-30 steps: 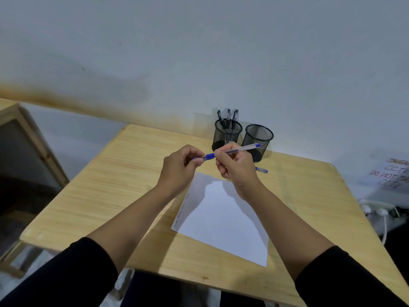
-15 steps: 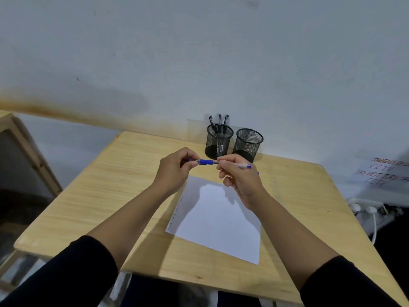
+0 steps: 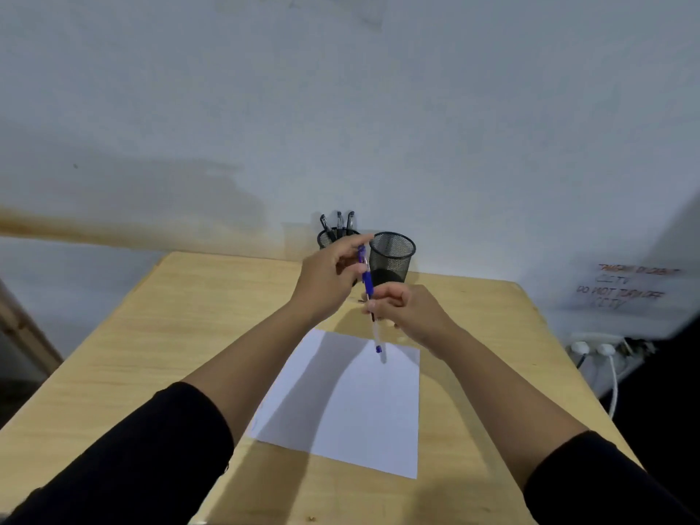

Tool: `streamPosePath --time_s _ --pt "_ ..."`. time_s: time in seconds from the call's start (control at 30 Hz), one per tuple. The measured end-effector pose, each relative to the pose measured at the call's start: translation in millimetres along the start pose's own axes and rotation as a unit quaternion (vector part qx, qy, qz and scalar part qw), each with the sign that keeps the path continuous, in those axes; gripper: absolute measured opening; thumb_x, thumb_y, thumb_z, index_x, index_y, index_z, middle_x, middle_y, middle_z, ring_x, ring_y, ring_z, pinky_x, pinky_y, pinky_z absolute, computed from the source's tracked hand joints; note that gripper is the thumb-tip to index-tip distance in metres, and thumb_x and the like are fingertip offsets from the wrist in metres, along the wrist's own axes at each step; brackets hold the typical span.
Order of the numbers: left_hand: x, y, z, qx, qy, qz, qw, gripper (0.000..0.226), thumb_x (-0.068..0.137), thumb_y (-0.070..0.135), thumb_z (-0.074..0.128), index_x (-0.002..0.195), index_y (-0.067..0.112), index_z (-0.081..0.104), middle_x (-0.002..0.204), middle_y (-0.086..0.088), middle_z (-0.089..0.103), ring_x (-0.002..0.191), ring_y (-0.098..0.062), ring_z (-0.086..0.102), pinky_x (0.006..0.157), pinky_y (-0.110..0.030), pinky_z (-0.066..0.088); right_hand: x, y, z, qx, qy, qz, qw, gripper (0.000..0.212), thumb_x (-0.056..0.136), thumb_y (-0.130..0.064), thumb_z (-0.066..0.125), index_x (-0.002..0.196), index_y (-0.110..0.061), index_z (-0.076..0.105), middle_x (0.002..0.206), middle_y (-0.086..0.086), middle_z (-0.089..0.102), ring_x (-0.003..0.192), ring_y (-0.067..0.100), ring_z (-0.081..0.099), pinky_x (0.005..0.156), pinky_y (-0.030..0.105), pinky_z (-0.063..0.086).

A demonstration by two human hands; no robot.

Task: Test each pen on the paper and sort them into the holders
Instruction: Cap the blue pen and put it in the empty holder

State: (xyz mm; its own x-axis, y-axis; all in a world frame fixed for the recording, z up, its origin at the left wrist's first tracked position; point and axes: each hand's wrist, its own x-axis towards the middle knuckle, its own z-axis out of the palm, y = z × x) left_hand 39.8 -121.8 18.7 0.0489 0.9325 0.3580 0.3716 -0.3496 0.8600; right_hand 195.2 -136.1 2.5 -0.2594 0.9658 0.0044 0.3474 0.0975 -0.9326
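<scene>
A blue pen (image 3: 366, 279) with a clear barrel points steeply down over the far edge of the white paper (image 3: 352, 407). My left hand (image 3: 327, 276) pinches its blue upper end. Lower down, my right hand (image 3: 411, 316) grips the barrel, and the tail end (image 3: 378, 349) hangs just above the sheet. Two black mesh holders stand at the wall. The left holder (image 3: 325, 237) is mostly hidden behind my left hand and has three black pens (image 3: 338, 220) sticking out. Nothing shows above the rim of the right holder (image 3: 392, 255).
The wooden table (image 3: 159, 335) ends at the wall behind the holders. To the right are a power strip with white plugs (image 3: 594, 348) and a paper sign about CCTV (image 3: 621, 289). A wooden piece of furniture (image 3: 19, 327) stands at the left edge.
The pen has swung from nearly level to steeply upright. My left hand has risen toward the holders with the blue end, and my right hand has slid down the barrel.
</scene>
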Motion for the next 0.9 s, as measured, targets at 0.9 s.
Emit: streamPosePath --time_s 0.9 --pt "72 -60 130 0.085 0.184 -0.101 0.974 0.048 0.083 0.027 0.065 0.125 0.009 0.051 0.132 -0.006 0.042 0.123 -0.015 0.042 0.096 -0.008 0.023 137 46 -79 -0.045 0.249 0.075 0.965 0.023 0.082 -0.024 0.067 0.097 -0.006 0.071 0.08 0.002 0.063 0.079 0.015 0.057 0.074 0.025 0.04"
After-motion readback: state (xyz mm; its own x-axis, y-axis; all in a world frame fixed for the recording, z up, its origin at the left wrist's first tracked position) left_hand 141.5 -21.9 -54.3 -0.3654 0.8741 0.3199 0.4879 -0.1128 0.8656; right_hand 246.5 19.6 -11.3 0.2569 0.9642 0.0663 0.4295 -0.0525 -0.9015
